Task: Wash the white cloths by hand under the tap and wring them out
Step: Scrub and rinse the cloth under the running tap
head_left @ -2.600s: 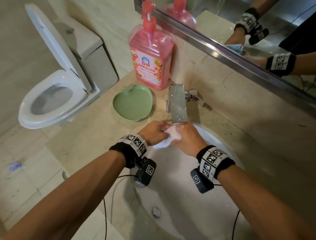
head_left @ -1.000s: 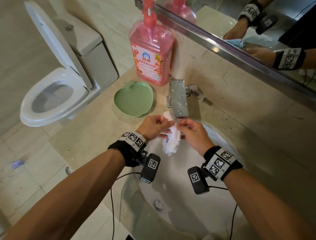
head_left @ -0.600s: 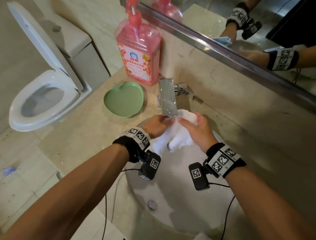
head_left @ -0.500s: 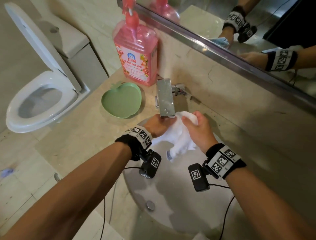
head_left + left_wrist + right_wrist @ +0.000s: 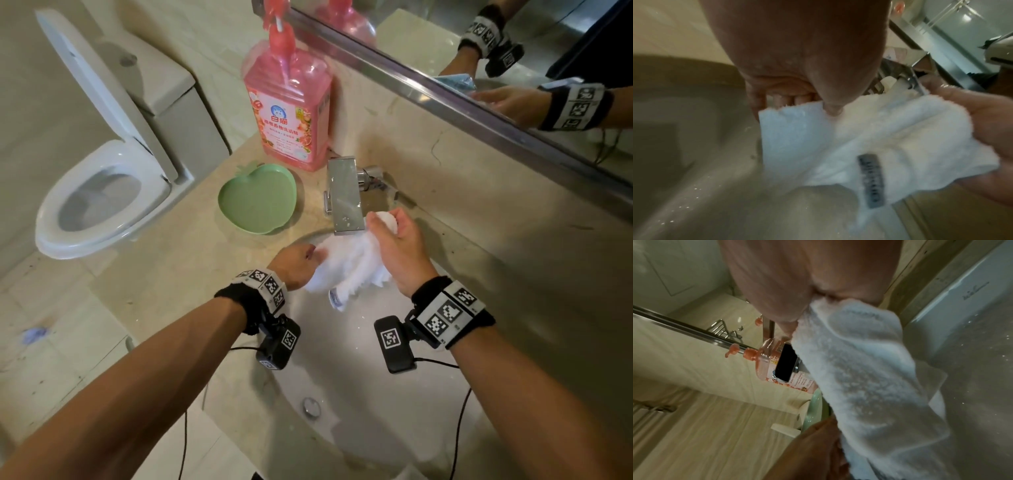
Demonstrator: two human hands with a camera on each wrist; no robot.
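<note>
We stretch the white cloth (image 5: pixel 346 263) under the tap (image 5: pixel 345 195) for rinsing; left hand (image 5: pixel 294 262) pinches one end; right hand (image 5: pixel 397 246) grips the other.

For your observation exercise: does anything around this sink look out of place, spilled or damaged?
Nothing stands out. Both hands, left hand and right hand, grip the white cloth under the tap; the pink bottle stands upright.

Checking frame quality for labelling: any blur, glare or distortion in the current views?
Head: sharp, wide-angle bending at edges, white cloth slightly blown out. Left wrist: motion-blurred, cloth tag unreadable, left hand fills the top. Right wrist: soft, right hand close and out of focus.
</note>
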